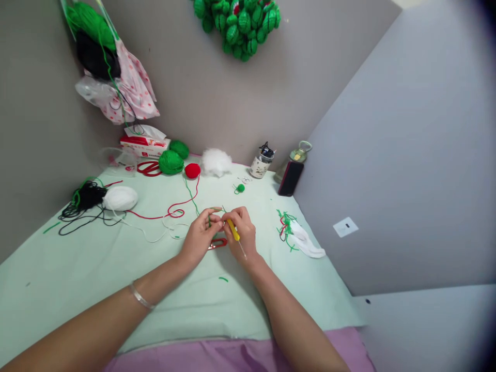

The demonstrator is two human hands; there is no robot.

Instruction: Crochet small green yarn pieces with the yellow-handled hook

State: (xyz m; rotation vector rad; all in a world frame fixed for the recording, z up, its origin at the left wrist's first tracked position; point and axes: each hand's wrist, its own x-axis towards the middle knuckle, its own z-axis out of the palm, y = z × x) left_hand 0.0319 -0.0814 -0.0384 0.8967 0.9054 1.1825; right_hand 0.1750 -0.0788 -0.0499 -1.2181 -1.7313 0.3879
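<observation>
My right hand [241, 232] is closed around a crochet hook [233, 230] with a yellow grip; its thin metal end points back toward my wrist. Green yarn [191, 194] runs from a green ball [171, 162] down to my left hand [201, 233], whose fingers are bent with the strand over and between them. The fingertips of both hands meet, and any stitches there are too small to make out. Below them on the cloth lies a red-handled snipper [217, 243], partly covered by my hands.
Behind are a red yarn ball [192, 171], white stuffing [216, 162], a jar [261, 164] and a leaning phone [291, 178]. White yarn [120, 198] and black yarn [88, 195] lie left; yarn scraps [285, 226] lie right. Red scissors [149, 168] rest near a tissue box [145, 146].
</observation>
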